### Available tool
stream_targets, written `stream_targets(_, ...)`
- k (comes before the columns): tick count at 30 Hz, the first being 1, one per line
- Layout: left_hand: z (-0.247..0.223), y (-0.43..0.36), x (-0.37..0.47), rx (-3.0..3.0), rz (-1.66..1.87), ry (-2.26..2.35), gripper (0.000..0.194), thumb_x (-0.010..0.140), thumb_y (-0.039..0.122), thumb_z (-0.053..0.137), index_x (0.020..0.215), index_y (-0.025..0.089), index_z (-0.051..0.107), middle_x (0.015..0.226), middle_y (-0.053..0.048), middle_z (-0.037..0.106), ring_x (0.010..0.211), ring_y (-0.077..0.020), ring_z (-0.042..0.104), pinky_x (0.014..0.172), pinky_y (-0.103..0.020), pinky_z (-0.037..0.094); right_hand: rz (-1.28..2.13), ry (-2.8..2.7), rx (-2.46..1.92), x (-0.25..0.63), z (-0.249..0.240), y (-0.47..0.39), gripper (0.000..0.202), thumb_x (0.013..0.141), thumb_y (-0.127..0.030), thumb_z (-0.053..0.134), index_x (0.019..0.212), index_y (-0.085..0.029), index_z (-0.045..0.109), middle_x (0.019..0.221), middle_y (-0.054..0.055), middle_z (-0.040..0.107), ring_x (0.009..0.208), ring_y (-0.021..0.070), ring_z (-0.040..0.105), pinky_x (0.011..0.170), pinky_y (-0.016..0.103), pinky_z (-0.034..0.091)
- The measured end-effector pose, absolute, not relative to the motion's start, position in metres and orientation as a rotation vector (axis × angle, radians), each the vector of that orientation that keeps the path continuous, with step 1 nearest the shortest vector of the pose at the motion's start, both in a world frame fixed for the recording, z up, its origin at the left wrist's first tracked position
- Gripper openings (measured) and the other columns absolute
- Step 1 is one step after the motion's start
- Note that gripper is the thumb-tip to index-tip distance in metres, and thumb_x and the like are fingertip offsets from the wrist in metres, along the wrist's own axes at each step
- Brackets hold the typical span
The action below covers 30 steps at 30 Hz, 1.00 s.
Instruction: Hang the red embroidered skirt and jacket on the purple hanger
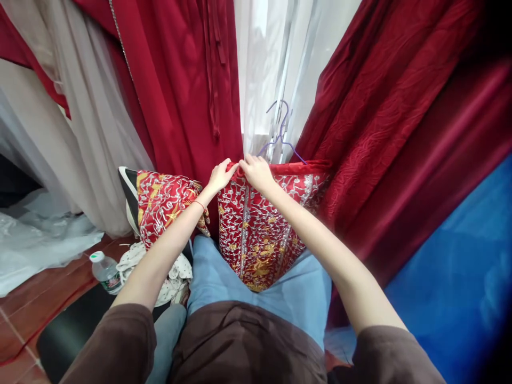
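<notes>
A red embroidered skirt (260, 229) with silver scrolls and gold flowers hangs in front of my legs. Its plain red waistband (296, 169) runs along the top. My left hand (218, 178) pinches the left end of this band, thumb towards the middle. Right beside it, almost touching, my right hand (257, 172) has its fingers closed over the same edge. A purple wire hanger (281, 130) rises behind the waistband, its hook free in the air and its lower part hidden by the skirt.
Red drapes (180, 80) and a patterned red cloth (384, 106) hang on both sides. At left, another embroidered red piece (164, 202) lies over a black-and-white object. A plastic bottle (106, 272) stands near a dotted white cloth (176, 274). Blue material (452, 277) spreads at right.
</notes>
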<state>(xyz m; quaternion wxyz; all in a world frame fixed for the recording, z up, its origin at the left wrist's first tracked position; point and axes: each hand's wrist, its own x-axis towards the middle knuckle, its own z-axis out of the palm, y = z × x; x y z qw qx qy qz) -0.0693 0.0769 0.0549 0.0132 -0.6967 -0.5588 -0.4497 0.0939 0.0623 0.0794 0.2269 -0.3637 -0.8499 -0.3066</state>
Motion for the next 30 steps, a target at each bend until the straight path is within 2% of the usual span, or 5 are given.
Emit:
stream_targets(3, 0.054, 0.076, -0.07, -2.193, -1.386, -1.73, 0.029, 0.099, 0.034, 0.053, 0.074, 0.022, 0.041, 0.07, 0.0, 0.057, 0.068, -0.0172, 0.055, 0.065, -0.027, 0.032, -0.932, -2.46, -0.831, 0.089, 0.066, 0.06, 0.038, 0.099, -0.008, 0.029, 0.118, -0.006, 0.062, 0.117, 0.021, 0.064, 0.105, 0.0289, 0.059, 0.09, 0.04, 0.042)
stream_targets(7, 0.052, 0.078, -0.068, -2.173, -1.414, -1.713, 0.032, 0.1, 0.041, 0.05, 0.074, 0.023, 0.041, 0.07, 0.0, 0.058, 0.069, -0.0183, 0.057, 0.066, -0.027, 0.033, -0.738, -2.211, -1.152, 0.094, 0.052, 0.052, 0.04, 0.1, -0.013, 0.03, 0.13, -0.003, 0.053, 0.118, 0.022, 0.063, 0.098, 0.0287, 0.062, 0.085, 0.04, 0.046)
stream_targets(18, 0.052, 0.073, -0.065, -2.116, -1.311, -1.786, 0.027, 0.1, 0.043, 0.049, 0.082, 0.023, 0.051, 0.079, -0.003, 0.066, 0.08, -0.0226, 0.064, 0.07, -0.029, 0.037, -0.406, -1.894, -1.247, 0.094, 0.041, 0.069, 0.031, 0.102, -0.022, 0.031, 0.117, -0.012, 0.056, 0.113, 0.017, 0.067, 0.1, 0.0258, 0.062, 0.089, 0.038, 0.043)
stream_targets(27, 0.052, 0.073, -0.065, -2.167, -1.41, -1.756, 0.029, 0.099, 0.045, 0.05, 0.081, 0.023, 0.05, 0.08, -0.003, 0.066, 0.078, -0.0221, 0.064, 0.073, -0.031, 0.042, -1.047, -2.597, -0.838, 0.104, 0.085, 0.066, 0.042, 0.098, -0.004, 0.021, 0.113, -0.003, 0.059, 0.102, 0.02, 0.067, 0.093, 0.0287, 0.062, 0.085, 0.04, 0.04)
stream_targets(30, 0.047, 0.075, -0.066, -2.243, -1.593, -1.649, 0.027, 0.1, 0.047, 0.046, 0.088, 0.024, 0.053, 0.089, -0.003, 0.068, 0.084, -0.0209, 0.065, 0.078, -0.032, 0.046, -1.043, -2.592, -0.817, 0.108, 0.086, 0.062, 0.038, 0.098, -0.005, 0.024, 0.116, -0.005, 0.058, 0.105, 0.02, 0.066, 0.094, 0.0285, 0.062, 0.087, 0.041, 0.04)
